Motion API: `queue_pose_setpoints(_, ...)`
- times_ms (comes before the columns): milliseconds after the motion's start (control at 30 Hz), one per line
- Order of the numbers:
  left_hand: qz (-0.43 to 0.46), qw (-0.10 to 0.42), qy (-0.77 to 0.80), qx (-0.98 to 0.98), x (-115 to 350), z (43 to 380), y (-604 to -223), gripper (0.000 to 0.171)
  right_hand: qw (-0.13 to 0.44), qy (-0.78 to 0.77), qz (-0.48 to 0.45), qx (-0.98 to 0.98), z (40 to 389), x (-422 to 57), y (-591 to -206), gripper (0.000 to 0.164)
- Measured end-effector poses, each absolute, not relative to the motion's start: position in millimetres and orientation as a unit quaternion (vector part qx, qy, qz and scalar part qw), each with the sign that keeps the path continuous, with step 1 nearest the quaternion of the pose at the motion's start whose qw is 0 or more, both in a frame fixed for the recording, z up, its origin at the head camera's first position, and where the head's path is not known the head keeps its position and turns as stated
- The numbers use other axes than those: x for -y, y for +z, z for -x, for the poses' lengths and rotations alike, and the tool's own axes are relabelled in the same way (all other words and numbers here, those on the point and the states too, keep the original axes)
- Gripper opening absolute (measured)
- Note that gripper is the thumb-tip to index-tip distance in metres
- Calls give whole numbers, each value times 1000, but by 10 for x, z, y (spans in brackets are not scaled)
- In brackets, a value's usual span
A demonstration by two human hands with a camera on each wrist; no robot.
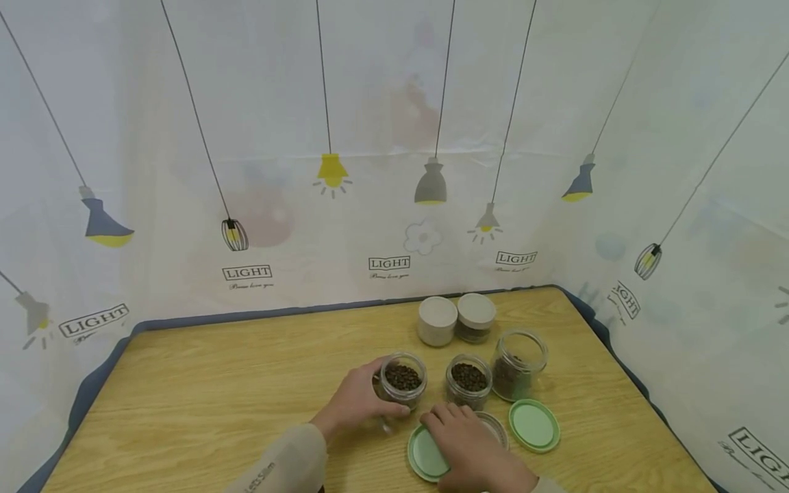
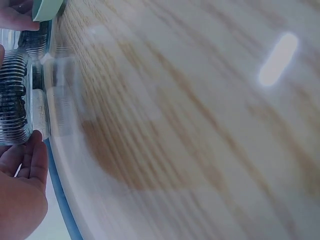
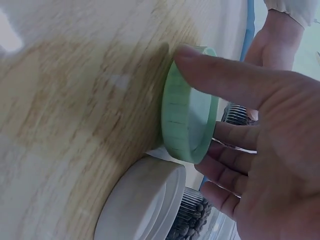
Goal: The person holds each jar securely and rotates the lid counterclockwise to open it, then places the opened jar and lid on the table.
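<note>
My left hand (image 1: 354, 400) grips a small glass jar (image 1: 403, 397) of coffee beans, which stands open-topped on the table; its ribbed side (image 2: 12, 100) shows in the left wrist view. To its right, my right hand (image 1: 465, 441) holds a green lid (image 1: 425, 454) by its edge. In the right wrist view the thumb lies over the near rim of this lid (image 3: 177, 115), with the fingers at the opposite side. A white lid (image 3: 137, 205) lies beside it, partly covered by my right hand in the head view.
A second lidless jar of coffee beans (image 1: 468, 378) stands right of the held one, beside a larger lidless jar (image 1: 514, 373). Another green lid (image 1: 534, 426) lies in front of that. Two white-lidded jars, one pale (image 1: 437, 322) and one dark-filled (image 1: 474, 332), stand near the back edge.
</note>
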State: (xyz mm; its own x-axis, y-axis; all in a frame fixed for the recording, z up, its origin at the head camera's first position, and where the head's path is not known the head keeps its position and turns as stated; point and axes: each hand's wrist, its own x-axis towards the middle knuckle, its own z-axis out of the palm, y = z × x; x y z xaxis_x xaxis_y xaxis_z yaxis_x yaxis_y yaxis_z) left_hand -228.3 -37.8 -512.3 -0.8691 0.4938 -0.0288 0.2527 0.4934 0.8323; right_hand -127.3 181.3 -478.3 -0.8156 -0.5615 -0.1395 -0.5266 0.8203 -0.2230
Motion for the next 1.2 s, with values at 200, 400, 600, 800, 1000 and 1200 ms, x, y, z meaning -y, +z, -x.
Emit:
queue_pose_setpoints(200,-225,129,454,-852,355,2280,-5130,94,106,-70,280,-951,1257,-1824,-4792,86)
queue_pose_setpoints(400,-229,130,451,-853,322,2269,-5126,96,109,-71,270,-954,1240,-1835,-4822,89)
queue_pose_setpoints(600,-234,126,440,-858,272,2261,-5129,97,96,-71,272,-955,1236,-1884,-4723,89)
queue_pose_setpoints(800,-245,122,447,-852,208,2266,-5159,92,119,-101,238,-959,1251,-2011,-4450,76)
queue_pose_setpoints(1000,-246,128,440,-854,156,2265,-5207,91,129,-121,217,-960,1256,-2137,-4281,66)
queue_pose_setpoints(1200,-248,133,436,-855,98,2228,-5200,89,131,-131,221,-958,1294,-2227,-4263,62)
